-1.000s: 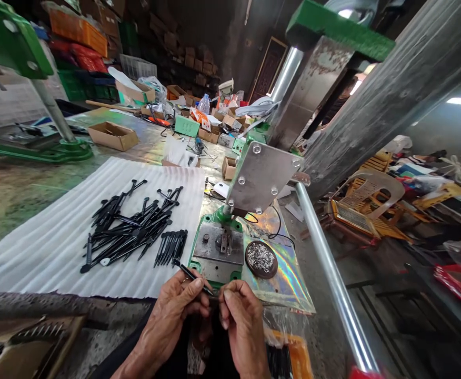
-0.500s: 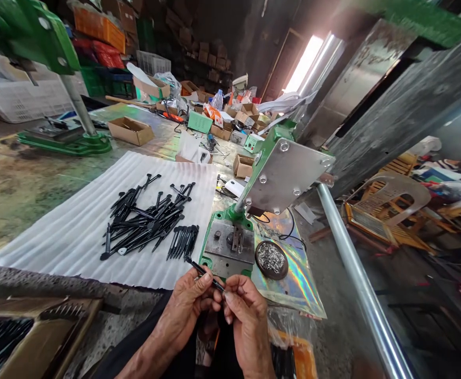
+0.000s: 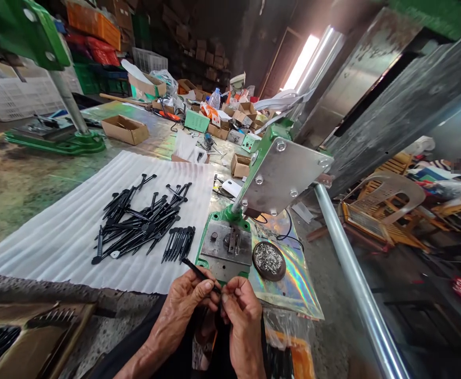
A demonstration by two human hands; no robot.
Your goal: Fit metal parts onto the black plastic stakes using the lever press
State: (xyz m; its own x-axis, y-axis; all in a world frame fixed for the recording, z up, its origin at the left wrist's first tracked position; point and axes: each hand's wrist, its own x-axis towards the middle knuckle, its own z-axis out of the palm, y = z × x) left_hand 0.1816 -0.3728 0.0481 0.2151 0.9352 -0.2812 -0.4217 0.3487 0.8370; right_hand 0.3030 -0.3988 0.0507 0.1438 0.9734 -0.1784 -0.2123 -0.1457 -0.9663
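Observation:
My left hand (image 3: 185, 302) is closed around a slim black stick (image 3: 194, 269) with a flat, wider head pointing up and left. Its other end runs down to my right hand (image 3: 242, 316), whose thumb and forefinger are pinched together there. Whether those fingers grip the stick or some small piece is hidden. Just beyond my hands stands a green hand press (image 3: 283, 179) with a steel base plate (image 3: 210, 247). Right of the base lies a round dark dish (image 3: 259, 271) of small shiny metal pieces. Similar black sticks lie in a loose pile (image 3: 147, 223) and a neat row (image 3: 178, 243).
White foam sheet (image 3: 57, 242) lies under the sticks. Below the table edge are a cardboard box (image 3: 41, 342) at left and an orange crate (image 3: 303, 358) at right. A second green press (image 3: 57, 142) and a small box (image 3: 126, 131) stand behind. A steel bar (image 3: 352, 268) slants at right.
The view has shifted slightly, so the table things sit a little further left. My hands keep the black stick between them, with the right fingers still pinched at its near end.

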